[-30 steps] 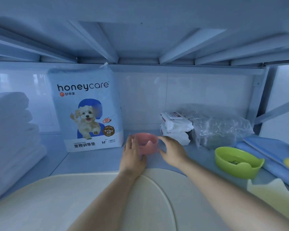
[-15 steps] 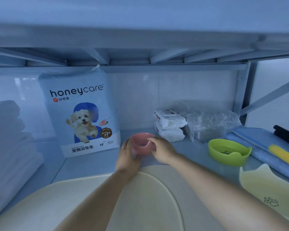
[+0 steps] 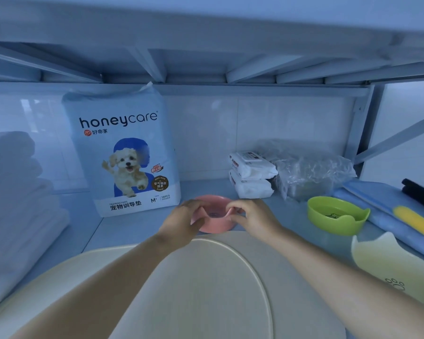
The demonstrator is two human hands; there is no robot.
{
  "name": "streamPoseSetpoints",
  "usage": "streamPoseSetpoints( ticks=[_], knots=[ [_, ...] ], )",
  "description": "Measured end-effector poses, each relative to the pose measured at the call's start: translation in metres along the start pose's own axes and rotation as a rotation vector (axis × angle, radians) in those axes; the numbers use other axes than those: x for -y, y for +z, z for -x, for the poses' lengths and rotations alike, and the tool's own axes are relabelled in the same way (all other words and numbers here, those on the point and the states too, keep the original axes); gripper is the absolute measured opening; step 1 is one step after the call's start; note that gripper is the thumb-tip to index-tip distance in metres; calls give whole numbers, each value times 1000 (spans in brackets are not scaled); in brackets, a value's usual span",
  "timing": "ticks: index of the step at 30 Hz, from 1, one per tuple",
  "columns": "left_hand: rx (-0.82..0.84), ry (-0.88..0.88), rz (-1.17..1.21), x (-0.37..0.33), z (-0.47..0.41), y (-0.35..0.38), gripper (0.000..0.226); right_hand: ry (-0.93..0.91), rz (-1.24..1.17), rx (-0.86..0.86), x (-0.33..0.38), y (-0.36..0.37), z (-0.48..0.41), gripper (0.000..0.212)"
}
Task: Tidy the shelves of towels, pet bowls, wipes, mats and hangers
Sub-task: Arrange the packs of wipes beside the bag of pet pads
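A pink pet bowl (image 3: 214,214) with two ear-like points on its rim sits on the shelf just behind a cream oval mat (image 3: 201,285). My left hand (image 3: 184,218) grips the bowl's left rim, and my right hand (image 3: 250,215) pinches its right rim. A green pet bowl (image 3: 337,215) of the same shape stands to the right. Two wipe packs (image 3: 251,174) lie stacked behind the pink bowl. White folded towels (image 3: 15,204) are piled at the far left.
A tall honeycare training-pad bag (image 3: 123,152) stands upright at the back left. A crinkled clear plastic bag (image 3: 309,172) lies beside the wipes. Blue rolled mats (image 3: 382,206), a yellow item (image 3: 416,222), black hangers (image 3: 419,189) and a pale cat-shaped mat (image 3: 397,267) fill the right. The upper shelf hangs low overhead.
Both hands went from resting flat beside the pink bowl to gripping its rim. The bowl has come slightly toward me, up to the cream mat's edge.
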State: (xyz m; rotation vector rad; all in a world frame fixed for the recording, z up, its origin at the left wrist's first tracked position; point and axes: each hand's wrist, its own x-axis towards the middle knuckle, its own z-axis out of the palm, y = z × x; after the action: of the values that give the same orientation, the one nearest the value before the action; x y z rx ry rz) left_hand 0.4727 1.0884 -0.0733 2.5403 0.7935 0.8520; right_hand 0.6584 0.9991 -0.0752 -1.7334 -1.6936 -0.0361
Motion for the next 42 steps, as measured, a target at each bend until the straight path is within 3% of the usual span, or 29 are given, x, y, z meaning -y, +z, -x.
streamPoseSetpoints(
  ticks=[8,14,18,20,27,30,34,42],
  knots=[
    [-26,148,97,-40,31,-5,14,12,-57,-48,11,-37,52,6],
    [-52,130,41,-56,42,32,10,32,66,88,1,-62,67,7],
    [-5,159,109,-50,39,29,12,9,135,237,1,-73,57,21],
    [-30,196,206,-45,37,25,23,28,122,224,-2,-80,48,33],
    [-200,-213,538,-34,2,13,23,181,-45,24,-34,-72,-6,27],
    [-196,-273,467,-20,-2,20,26,146,193,97,-48,-65,-21,35],
    [-263,-387,414,0,3,29,32,87,566,382,-62,-57,-32,50],
    [-268,-335,365,1,5,33,31,45,764,546,-79,-44,-38,59]
  ],
)
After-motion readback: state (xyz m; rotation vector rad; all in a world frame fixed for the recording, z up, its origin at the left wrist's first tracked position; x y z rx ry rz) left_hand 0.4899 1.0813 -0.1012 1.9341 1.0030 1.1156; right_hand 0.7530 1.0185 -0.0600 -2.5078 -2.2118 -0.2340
